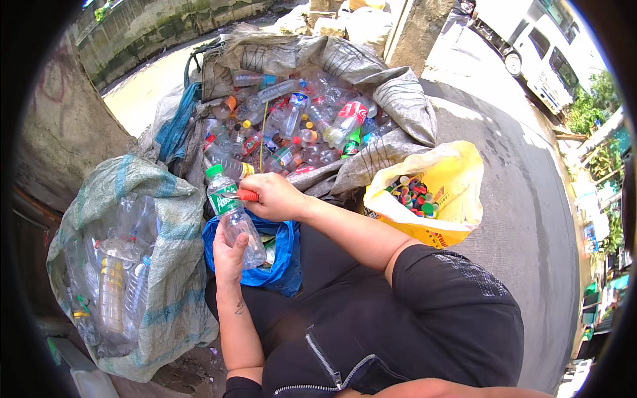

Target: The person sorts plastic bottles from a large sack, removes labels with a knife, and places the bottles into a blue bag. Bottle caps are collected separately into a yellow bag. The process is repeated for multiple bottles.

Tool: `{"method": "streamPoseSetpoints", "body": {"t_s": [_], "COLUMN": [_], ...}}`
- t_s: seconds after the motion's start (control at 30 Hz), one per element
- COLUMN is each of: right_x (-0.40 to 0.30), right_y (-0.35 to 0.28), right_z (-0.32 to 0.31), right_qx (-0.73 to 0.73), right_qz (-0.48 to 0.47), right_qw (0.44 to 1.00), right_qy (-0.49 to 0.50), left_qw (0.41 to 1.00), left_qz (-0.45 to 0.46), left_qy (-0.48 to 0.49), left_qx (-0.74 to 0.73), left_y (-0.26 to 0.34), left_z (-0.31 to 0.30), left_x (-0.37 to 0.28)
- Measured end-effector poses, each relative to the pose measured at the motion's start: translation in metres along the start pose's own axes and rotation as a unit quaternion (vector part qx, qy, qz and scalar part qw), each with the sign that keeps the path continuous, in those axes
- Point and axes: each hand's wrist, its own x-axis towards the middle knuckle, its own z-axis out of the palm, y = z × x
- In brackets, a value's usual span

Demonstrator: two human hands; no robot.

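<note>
My left hand (230, 251) grips the lower part of a clear plastic bottle (253, 251), which is tilted, its green cap (214, 171) uppermost. Around the bottle's upper body runs a green label (222, 200) with writing. In my right hand (278, 197) is the red handle of a small knife (248, 195); its blade lies against the label. Below the bottle a blue plastic bag (288, 258) stands open, with pale scraps partly visible inside. Just beyond my hands a large grey woven sack (368, 171) is full of plastic bottles (293, 119), many capped and labelled.
On the left stands a pale green woven sack (174, 278) of clear bottles. A yellow sack (455, 191) at right holds many coloured bottle caps (415, 196). Concrete posts (415, 35) rise behind and at left (69, 114). A white truck (540, 54) and a person (457, 20) are on the road.
</note>
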Motion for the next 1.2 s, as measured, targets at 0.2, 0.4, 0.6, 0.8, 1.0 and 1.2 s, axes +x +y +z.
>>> {"method": "streamPoseSetpoints", "body": {"t_s": [0.2,0.4,0.6,0.8,1.0,1.2], "right_x": [0.000,0.008,0.023,0.033,0.021,0.001], "right_y": [0.003,0.020,0.021,0.004,-0.005,0.011], "right_z": [0.005,0.014,0.016,0.022,0.080,0.114], "right_qx": [0.010,0.035,0.054,0.233,0.326,0.477], "right_qz": [-0.029,0.057,0.040,0.145,0.227,0.381], "right_qw": [0.998,0.991,0.997,0.952,0.915,0.792], "right_qy": [0.060,0.112,0.024,-0.139,-0.076,-0.006], "left_qw": [0.967,0.944,0.925,0.911,0.770,0.826], "left_qz": [-0.151,-0.164,-0.219,-0.145,-0.050,-0.079], "left_qy": [-0.053,-0.173,-0.239,-0.125,0.106,0.142], "left_qx": [-0.196,-0.227,-0.197,0.366,0.627,0.540], "left_y": [0.006,0.003,0.004,0.005,-0.018,-0.039], "left_z": [-0.011,-0.022,-0.055,-0.063,-0.042,-0.043], "left_x": [-0.012,-0.027,-0.028,-0.025,-0.021,-0.021]}}
